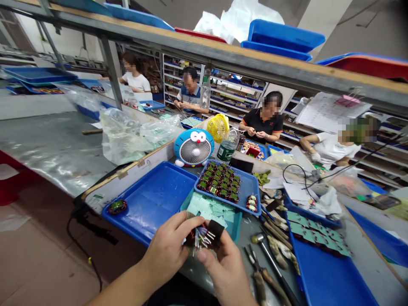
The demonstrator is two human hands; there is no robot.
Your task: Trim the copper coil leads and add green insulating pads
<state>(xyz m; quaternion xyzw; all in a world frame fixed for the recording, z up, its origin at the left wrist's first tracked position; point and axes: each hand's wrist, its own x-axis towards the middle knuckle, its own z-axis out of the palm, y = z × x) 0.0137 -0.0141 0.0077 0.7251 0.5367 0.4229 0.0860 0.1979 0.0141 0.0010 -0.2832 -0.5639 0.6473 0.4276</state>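
Between both hands is a wire-wound coil [204, 239], its bundle of leads with silvery ends fanned out toward me. My left hand [170, 242] closes on its left side, fingers across the top. From the right, my right hand [225, 263] grips it, thumb near the lead tips; a black band shows by the fingers. Just beyond, a teal tray [236, 227] carries light green cards [212, 210]. Behind that, a blue tray [253, 180] holds rows of green-and-red coils [221, 180]. One more coil [117, 207] sits in the left blue tray [156, 187].
Pliers [259, 272] and a hammer [274, 263] lie at my right, beside a blue tray [331, 276] with card-topped parts. A blue cartoon fan [194, 147] and a bottle [228, 146] stand behind the trays. An overhead shelf [223, 59] crosses above; several people sit opposite.
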